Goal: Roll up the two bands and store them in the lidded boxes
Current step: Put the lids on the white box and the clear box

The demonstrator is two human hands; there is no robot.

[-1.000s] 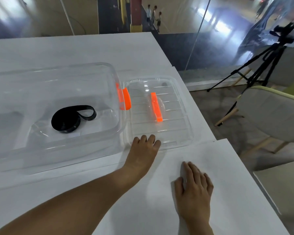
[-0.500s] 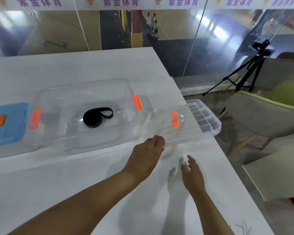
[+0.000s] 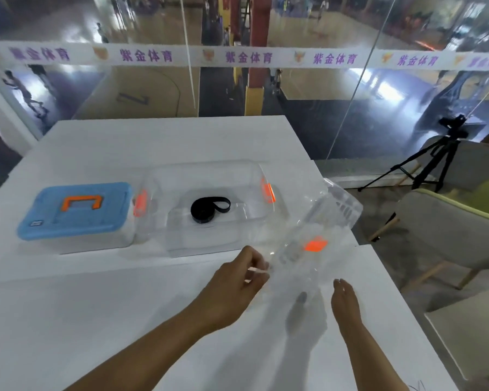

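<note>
White counter (image 3: pixel 68 320) fills the view, with a gym court behind glass. Inside the clear box (image 3: pixel 209 198) lies a black band (image 3: pixel 208 209), rolled up with a small loop sticking out. The left hand (image 3: pixel 235 289) pinches the clear lid (image 3: pixel 316 235) with curled fingers, holding it tilted. The right hand (image 3: pixel 345 301) has straight fingers under the lid. A blue-lidded box (image 3: pixel 76 213) sits beside the clear box.

lid (image 3: pixel 319 235): clear glossy plastic | box (image 3: pixel 209 210): clear plastic | band (image 3: pixel 209 208): matt black | table (image 3: pixel 96 320): matt white
</note>
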